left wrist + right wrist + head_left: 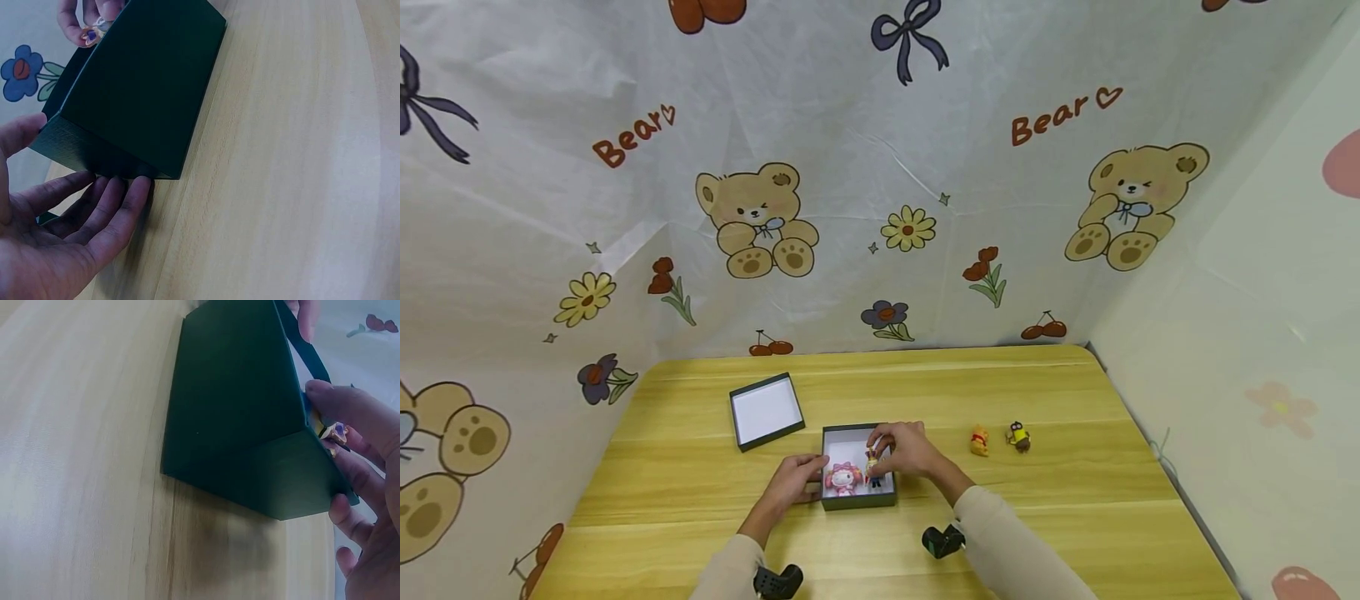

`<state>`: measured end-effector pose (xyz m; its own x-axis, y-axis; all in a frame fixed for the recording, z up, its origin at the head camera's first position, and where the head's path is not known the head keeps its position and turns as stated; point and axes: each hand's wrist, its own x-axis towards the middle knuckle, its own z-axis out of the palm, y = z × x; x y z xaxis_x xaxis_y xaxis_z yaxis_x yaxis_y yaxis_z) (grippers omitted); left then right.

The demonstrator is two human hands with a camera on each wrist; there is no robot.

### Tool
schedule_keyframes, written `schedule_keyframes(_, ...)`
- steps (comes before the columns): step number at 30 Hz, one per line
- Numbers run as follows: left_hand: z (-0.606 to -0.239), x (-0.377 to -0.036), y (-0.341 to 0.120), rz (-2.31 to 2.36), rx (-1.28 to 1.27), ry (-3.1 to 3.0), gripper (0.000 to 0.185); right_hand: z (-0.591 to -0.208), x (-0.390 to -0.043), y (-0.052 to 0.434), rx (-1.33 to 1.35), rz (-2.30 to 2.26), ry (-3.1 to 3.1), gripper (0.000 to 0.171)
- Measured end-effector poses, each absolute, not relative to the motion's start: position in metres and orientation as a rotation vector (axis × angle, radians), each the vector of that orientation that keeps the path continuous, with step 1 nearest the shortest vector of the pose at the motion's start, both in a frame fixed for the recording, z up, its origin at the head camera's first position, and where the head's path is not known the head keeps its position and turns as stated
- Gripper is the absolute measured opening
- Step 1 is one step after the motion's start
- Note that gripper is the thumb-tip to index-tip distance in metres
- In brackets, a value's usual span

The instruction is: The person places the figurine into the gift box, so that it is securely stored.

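Box, dark green and open, on the table, a pink doll inside.
Head view: right hand pinches a small figure over it. Left wrist view: left hand braces its wall, fingers straight. Right wrist view: the figure might catch the rim and drop.

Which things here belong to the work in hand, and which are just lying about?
In hand:
dark green box, steadied by left hand
small figure, pinched by right hand
pink doll in the box

Lying about:
box lid
yellow bear figure
yellow goggled figure
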<state>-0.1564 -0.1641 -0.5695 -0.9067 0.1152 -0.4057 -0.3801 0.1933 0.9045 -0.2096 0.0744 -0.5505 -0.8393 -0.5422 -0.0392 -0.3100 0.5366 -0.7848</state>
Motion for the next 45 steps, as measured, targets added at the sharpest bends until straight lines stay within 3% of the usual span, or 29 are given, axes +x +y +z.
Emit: schedule_keyframes(45,-0.576,-0.158,-0.164,1.791,-0.266,2.067,0.056,-0.552,-0.198,0.069,-0.900,-0.786,2.767,0.029)
